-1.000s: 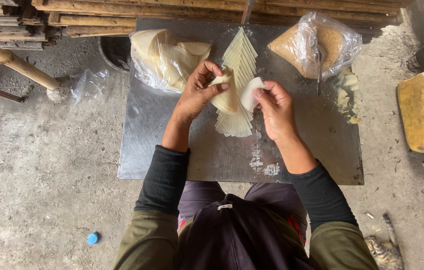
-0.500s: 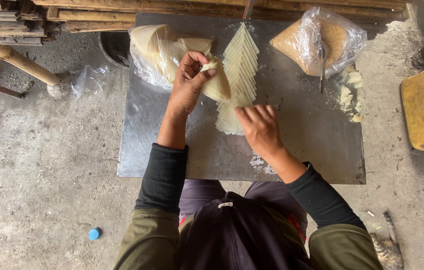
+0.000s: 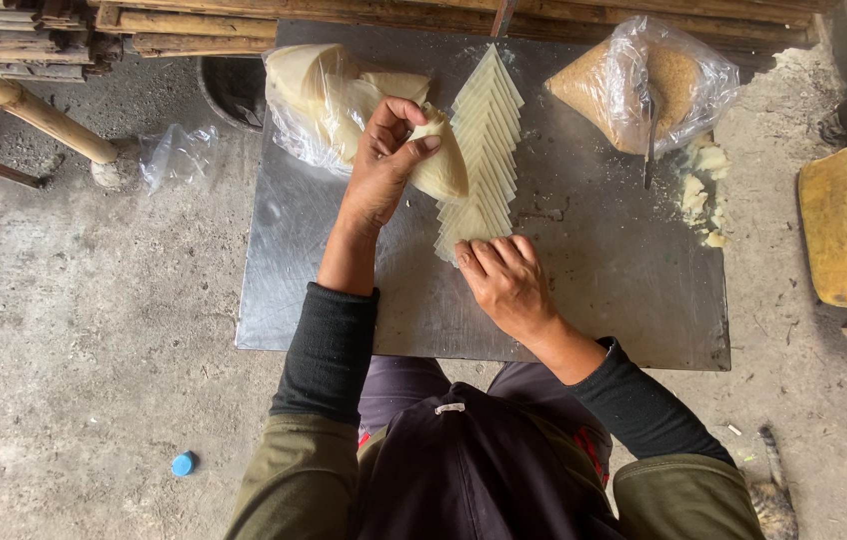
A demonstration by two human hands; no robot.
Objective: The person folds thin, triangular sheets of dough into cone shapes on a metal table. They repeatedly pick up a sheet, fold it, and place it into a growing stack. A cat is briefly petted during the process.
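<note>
A grey metal sheet (image 3: 584, 300) lies flat on the concrete floor, and everything sits on it. At its far left edge is a clear plastic bag (image 3: 309, 110) of pale wedges; at the far right, a second bag (image 3: 644, 85) holds brown crumbs. Between them runs a fanned row of thin pale slices (image 3: 484, 150). The left hand (image 3: 384, 165) pinches a pale wedge (image 3: 444, 165), fingers closed round it, beside the row. The right hand (image 3: 504, 280) lies loosely curled at the row's near end, fingertips touching it, gripping nothing.
</note>
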